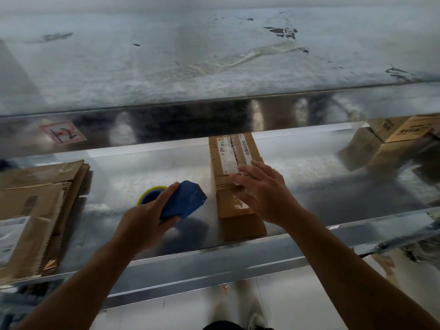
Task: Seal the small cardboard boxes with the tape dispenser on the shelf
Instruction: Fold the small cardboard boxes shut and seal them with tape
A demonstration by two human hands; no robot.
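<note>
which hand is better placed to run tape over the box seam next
Left. The left hand grips the blue tape dispenser beside the small box, while the right hand lies flat on the box top, likely steadying it.

Tape dispenser (183, 202) left of small box (238, 186) on shelf (123, 177); flattened cartons (35, 210) far left

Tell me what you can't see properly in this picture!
Head view only.
Tape dispenser: the left hand grips it, hiding the handle and most of the roll.
Small cardboard box: the right hand covers the seam's near part; label print is too small.
Box at far right: cut by the upper shelf and picture edge.
Flattened cardboard: cut by the left edge.
</note>
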